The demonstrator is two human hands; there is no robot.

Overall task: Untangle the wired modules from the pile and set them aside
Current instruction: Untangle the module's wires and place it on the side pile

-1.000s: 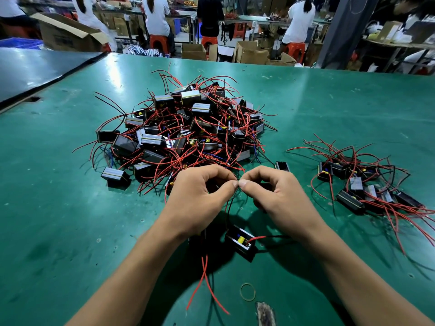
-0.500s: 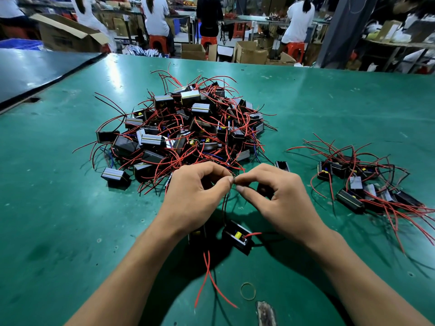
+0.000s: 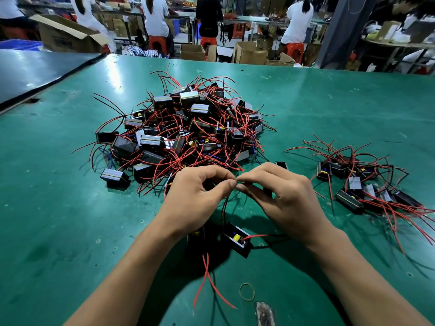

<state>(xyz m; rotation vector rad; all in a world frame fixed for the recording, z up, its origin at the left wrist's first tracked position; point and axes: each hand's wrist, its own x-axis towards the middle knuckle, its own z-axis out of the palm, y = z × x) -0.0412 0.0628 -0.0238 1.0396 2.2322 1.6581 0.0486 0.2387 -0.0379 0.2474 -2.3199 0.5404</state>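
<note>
Fingertips (image 3: pixel 231 184) of both hands meet just this side of the pile (image 3: pixel 183 137). My left hand (image 3: pixel 200 194) and right hand (image 3: pixel 286 198) each pinch the thin dark wires (image 3: pixel 223 208) that drop to a black module (image 3: pixel 236 240) low between my wrists. I cannot tell whether it rests on the green table (image 3: pixel 58 220) or hangs just above it.

I would keep the two pinches close and tease the twist apart with small sideways pulls, since a hard tug could strain the joints. A second module (image 3: pixel 196 234) sits half hidden under my left wrist, and its red leads (image 3: pixel 207 278) trail toward me beside a rubber band (image 3: pixel 247 291).

Loose red ends from the pile reach almost to my left knuckles and could snag. The sorted group (image 3: pixel 353 184) lies to the right, apart from the pile, with bare table between it and my right hand.
</note>
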